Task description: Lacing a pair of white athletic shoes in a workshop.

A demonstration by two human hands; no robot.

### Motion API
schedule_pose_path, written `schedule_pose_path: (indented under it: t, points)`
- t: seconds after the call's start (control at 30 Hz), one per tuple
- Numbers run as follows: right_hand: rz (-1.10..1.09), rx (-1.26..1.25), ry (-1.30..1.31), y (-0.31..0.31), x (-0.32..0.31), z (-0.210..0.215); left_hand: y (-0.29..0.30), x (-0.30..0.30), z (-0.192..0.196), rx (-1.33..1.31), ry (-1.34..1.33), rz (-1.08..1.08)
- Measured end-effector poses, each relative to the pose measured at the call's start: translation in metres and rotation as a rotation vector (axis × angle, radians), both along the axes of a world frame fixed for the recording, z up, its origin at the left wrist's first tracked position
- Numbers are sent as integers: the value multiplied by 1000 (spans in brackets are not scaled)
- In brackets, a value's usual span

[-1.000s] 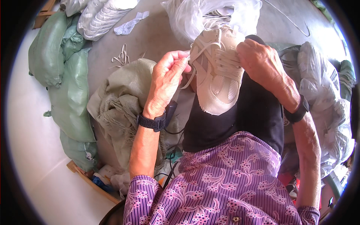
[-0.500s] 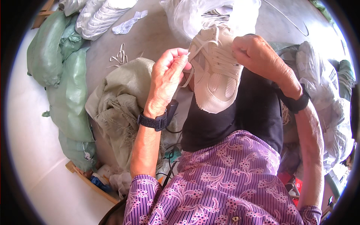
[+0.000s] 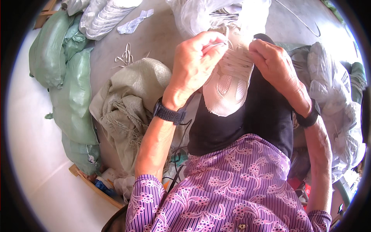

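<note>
A cream sneaker (image 3: 225, 101) rests on my black-trousered thighs, its toe toward me and its tongue side away. White shoelaces (image 3: 235, 66) cross its upper in rows. Over the sneaker's left side, my left hand (image 3: 196, 63) is closed in a pinch on a shoelace near the top eyelets, partly covering that side. My right hand (image 3: 273, 62) is curled at the sneaker's right edge, fingertips pressed together beside the laces. A bit of white shows at those fingertips; what they hold is mostly hidden.
A clear plastic bag (image 3: 185, 15) with pale items stands beyond the sneaker. To the left lie a beige woven sack (image 3: 131, 89), green sacks (image 3: 73, 100) and a loose shoelace (image 3: 125, 56) on the floor. Clear plastic bags (image 3: 328, 85) are heaped at the right.
My left hand has moved right and up, from beside the sneaker to over its upper left side, with the lace. My right hand has shifted slightly right and down.
</note>
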State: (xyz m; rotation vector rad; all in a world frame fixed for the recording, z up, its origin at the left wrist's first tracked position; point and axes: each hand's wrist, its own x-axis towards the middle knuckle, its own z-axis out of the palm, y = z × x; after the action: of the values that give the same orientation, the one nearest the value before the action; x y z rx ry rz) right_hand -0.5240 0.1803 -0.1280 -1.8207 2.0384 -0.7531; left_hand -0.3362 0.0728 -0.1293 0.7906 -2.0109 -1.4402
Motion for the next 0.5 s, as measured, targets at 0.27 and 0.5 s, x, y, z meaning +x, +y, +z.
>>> schedule_pose_path:
  t: [0.27,0.5]
  points:
    - [33,-48,32,-9,5,-6,3,-28,-6,-243,-156,-49]
    - [11,4,15,-9,4,-4,-3,-35,-1,-292,-271,-68]
